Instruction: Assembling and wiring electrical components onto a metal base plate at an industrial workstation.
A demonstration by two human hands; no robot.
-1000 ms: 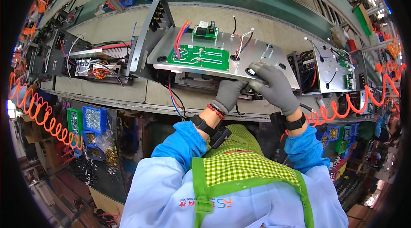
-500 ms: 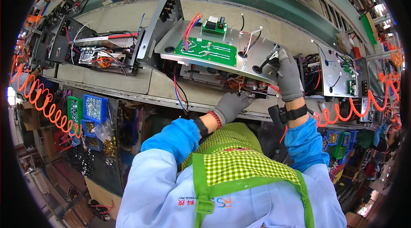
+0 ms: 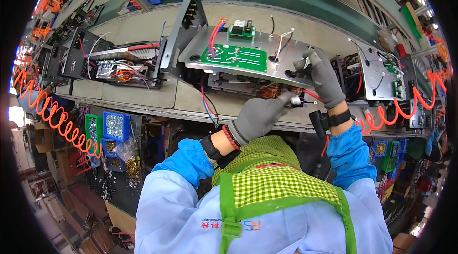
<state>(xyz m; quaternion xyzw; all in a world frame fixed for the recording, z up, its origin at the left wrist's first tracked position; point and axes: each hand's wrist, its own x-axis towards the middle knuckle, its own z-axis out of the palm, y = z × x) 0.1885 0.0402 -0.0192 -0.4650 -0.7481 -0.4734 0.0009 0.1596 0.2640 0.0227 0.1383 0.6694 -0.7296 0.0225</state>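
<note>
1. Silver metal plate [image 3: 261, 44] is lying by counter's [image 3: 191, 101] near edge; green circuit board [image 3: 243, 58] seated, white-plugged wires [image 3: 286, 37] standing loose.
2. Grey-gloved right hand [image 3: 324, 75] is pinching white-tipped lead [image 3: 307, 64]; left hand [image 3: 260, 116] beside white connector [image 3: 296, 100], grip unclear.

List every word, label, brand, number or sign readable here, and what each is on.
Light-blue work coat, chest: orange-and-blue logo, red characters and tiny dark lettering; wording not copied here.
Green circuit board: any markings too small to read.
Black panel at left: pale mark, too small to read.
</note>
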